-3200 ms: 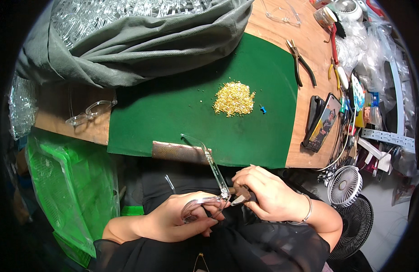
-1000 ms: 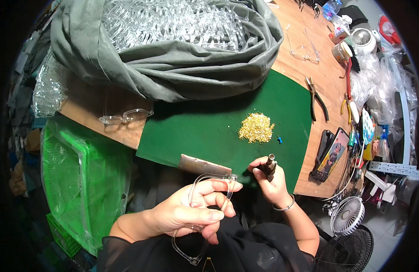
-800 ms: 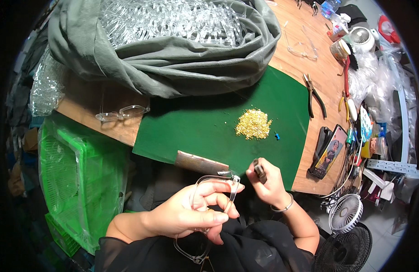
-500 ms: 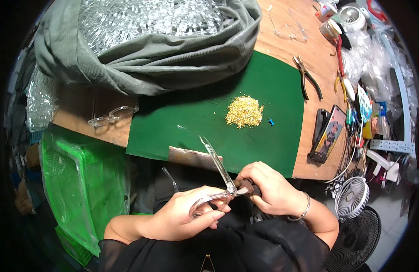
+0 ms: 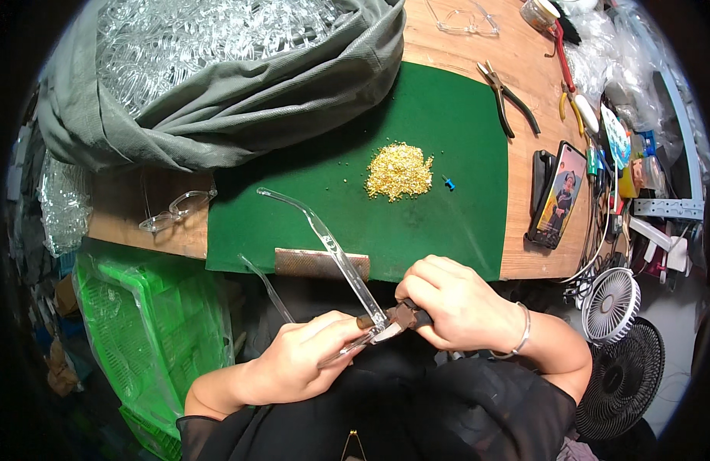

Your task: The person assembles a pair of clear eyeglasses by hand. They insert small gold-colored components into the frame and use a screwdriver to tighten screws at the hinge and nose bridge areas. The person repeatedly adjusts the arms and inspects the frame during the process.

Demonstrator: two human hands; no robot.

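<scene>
My left hand point(image 5: 297, 359) is closed on a clear plastic eyeglass frame point(image 5: 336, 255) in front of the mat's near edge. One of its temples stretches away over the green mat point(image 5: 293, 223), and the other sticks up to the left of my hand. In my right hand point(image 5: 466, 311) is a pair of dark pliers point(image 5: 405, 314), its handles mostly hidden by my fingers. The jaws meet the frame around the hinge; whether they grip it I cannot tell. Beyond lies a heap of tiny gold-coloured parts point(image 5: 399, 172), with a blue push pin point(image 5: 448, 183) to its right.
A grey cloth bag point(image 5: 239, 127) full of clear frames fills the far left. Another clear frame point(image 5: 178, 211) lies below it. Black-handled pliers point(image 5: 510, 100) and a propped phone point(image 5: 558, 198) are at the right. A textured brown block point(image 5: 321, 263) sits at the near edge; a green crate point(image 5: 139, 323) stands lower left.
The frame has turned in my left hand, its long temple now reaching farther over the mat. The plier jaws have come across the hinge. The whole view has shifted slightly.
</scene>
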